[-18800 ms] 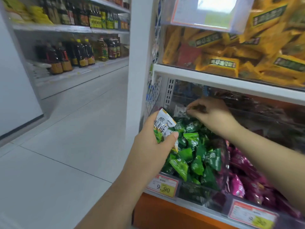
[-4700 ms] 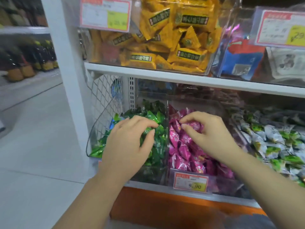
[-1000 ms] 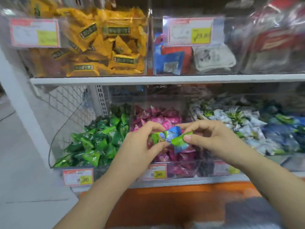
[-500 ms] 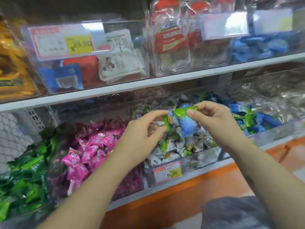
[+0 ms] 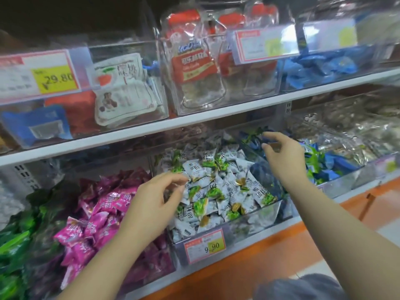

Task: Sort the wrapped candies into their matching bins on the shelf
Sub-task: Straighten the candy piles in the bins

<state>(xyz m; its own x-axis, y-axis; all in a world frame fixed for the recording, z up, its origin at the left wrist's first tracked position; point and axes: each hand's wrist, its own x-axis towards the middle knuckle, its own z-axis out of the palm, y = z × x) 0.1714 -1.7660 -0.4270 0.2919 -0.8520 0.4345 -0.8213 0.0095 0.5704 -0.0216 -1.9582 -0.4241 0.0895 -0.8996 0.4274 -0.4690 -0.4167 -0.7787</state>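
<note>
Clear bins of wrapped candies line the lower shelf: green candies (image 5: 15, 243) at far left, pink candies (image 5: 97, 221), white-and-green candies (image 5: 218, 189) in the middle, blue-and-green candies (image 5: 324, 163) to the right. My left hand (image 5: 153, 206) hovers at the left edge of the white-and-green bin, fingers loosely curled and holding nothing. My right hand (image 5: 283, 156) reaches over the back of the blue-and-green bin, thumb and forefinger apart with no candy between them.
A bin of silvery wrapped sweets (image 5: 355, 133) sits at the far right. The white upper shelf (image 5: 194, 120) carries clear bins of larger packets just above my hands. Price tags (image 5: 204, 245) hang on the bin fronts. An orange base panel (image 5: 259, 263) runs below.
Both hands held one blue-and-green candy between them half a second ago. Now they have parted and neither holds it; my right hand has moved over the blue-and-green bin, and the view has shifted right.
</note>
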